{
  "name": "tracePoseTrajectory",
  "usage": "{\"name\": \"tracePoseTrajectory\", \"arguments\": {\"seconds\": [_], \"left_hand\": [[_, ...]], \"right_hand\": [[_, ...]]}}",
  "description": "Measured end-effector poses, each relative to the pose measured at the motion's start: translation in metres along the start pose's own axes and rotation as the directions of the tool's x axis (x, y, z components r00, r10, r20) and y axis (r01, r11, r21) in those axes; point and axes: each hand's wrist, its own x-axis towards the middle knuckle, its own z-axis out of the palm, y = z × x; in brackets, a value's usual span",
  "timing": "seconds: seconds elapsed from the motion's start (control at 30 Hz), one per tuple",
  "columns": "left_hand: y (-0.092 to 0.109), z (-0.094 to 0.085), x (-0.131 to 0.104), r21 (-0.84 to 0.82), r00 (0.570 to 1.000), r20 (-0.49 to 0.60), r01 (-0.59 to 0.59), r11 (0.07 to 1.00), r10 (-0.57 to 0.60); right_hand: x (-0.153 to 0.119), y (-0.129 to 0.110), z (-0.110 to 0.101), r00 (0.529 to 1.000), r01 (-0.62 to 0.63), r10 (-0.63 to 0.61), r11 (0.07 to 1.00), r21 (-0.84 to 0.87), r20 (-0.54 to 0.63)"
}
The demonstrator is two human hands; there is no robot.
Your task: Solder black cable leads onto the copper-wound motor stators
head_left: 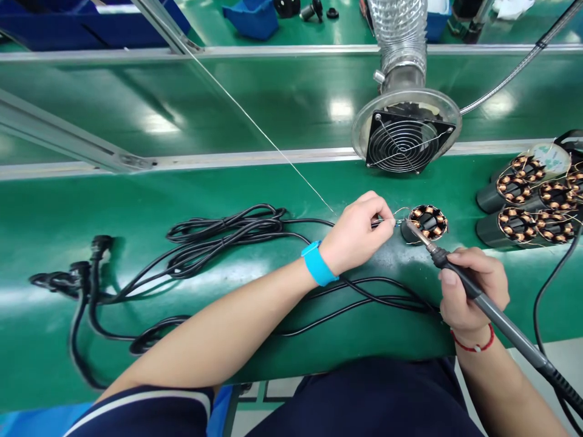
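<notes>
My right hand point(473, 285) grips a soldering iron point(483, 299), its metal tip at the left rim of a round motor stator point(427, 224) with copper windings. My left hand point(362, 227) is closed in a pinch just left of that stator, with fine wire ends and the end of a black cable point(310, 221) at its fingertips. A thin solder wire point(273, 142) runs down from the upper left towards my left hand. The stator stands upright on the green bench point(218, 188).
Coiled black cables point(228, 227) with connectors point(101, 246) lie at the left. Several more stators point(517, 224) stand at the right. A fume extractor fan point(403, 142) hangs behind the stator. A metal frame rail point(255, 159) crosses the bench; blue bins point(252, 18) sit beyond.
</notes>
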Motion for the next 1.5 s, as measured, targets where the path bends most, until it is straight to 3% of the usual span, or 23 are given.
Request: {"name": "tracePoseTrajectory", "arguments": {"seconds": [1.07,1.2,1.4,1.5], "left_hand": [[0.0024,-0.0001,0.0012,0.034,1.0,-0.007,-0.003,0.999,0.004],[0.0021,-0.0006,0.0015,0.032,1.0,-0.003,0.001,0.999,0.0],[0.0011,0.0001,0.0019,0.028,1.0,-0.012,-0.004,1.0,0.004],[0.0008,0.0004,0.0025,0.021,1.0,-0.013,-0.003,1.0,0.003]], "right_hand": [[0.0034,-0.001,-0.0002,0.991,0.109,-0.109,0.994,0.006,0.079],[0.0035,-0.0004,0.0001,0.993,0.114,-0.113,0.993,-0.018,0.045],[0.0039,-0.002,-0.0006,0.996,0.075,-0.07,0.991,-0.114,0.048],[0.0093,-0.0079,-0.0014,0.997,-0.003,0.017,0.98,-0.198,0.072]]}}
